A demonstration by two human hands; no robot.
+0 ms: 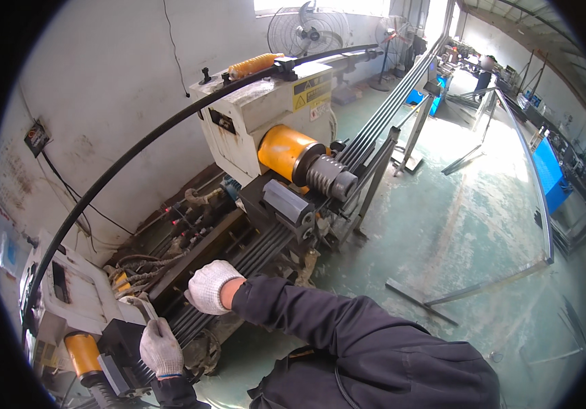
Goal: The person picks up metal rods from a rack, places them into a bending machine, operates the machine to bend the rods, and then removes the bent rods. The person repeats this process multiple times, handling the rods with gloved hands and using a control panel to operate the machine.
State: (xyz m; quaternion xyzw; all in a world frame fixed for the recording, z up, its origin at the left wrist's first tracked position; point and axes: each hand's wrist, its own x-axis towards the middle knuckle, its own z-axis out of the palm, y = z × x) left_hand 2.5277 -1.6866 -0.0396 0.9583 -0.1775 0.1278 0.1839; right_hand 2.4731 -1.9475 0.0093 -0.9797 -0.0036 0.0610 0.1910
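Several long metal tubes (pixel 266 249) run side by side through the machine bed from lower left to upper right. My right hand (pixel 214 286), in a white knit glove, is closed over these tubes near the middle of the bed. What its fingers hold is hidden behind the glove. Lower left, my left hand (pixel 161 349), gloved as well, bends its fingers over the tubes beside a dark clamp block (pixel 117 375). Its fingertips are turned away from me, so its grip cannot be made out.
A pale machine head (pixel 266 112) with an orange cylinder (pixel 286 151) stands beyond my hands; a second machine head (pixel 68 283) is at left. A black hose (pixel 140 146) arches overhead. Metal frame pieces (pixel 490 283) lie on the floor at right. A person (pixel 485 76) stands far back.
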